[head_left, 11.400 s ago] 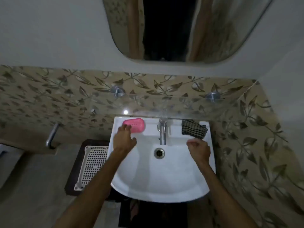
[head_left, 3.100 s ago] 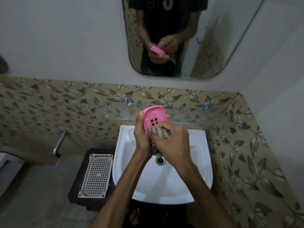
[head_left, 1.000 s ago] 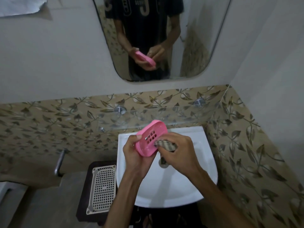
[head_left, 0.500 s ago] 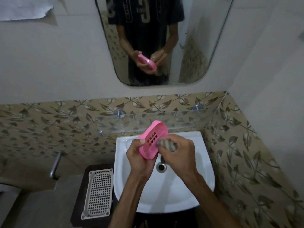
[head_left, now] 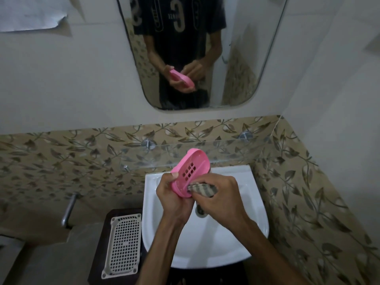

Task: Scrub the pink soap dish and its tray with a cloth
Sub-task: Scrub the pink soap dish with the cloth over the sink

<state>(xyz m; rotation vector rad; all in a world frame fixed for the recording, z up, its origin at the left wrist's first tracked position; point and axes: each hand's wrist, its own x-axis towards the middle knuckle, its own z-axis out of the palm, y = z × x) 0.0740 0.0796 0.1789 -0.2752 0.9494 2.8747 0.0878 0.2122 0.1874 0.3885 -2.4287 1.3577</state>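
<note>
I see the white washbasin (head_left: 205, 243) below, and above it my left hand (head_left: 172, 198) grasps the pink soap dish (head_left: 192, 171), tilted with its slotted face toward me. My right hand (head_left: 218, 198) is clenched around a striped cloth (head_left: 202, 189), pressing it against the dish's lower edge.
</note>
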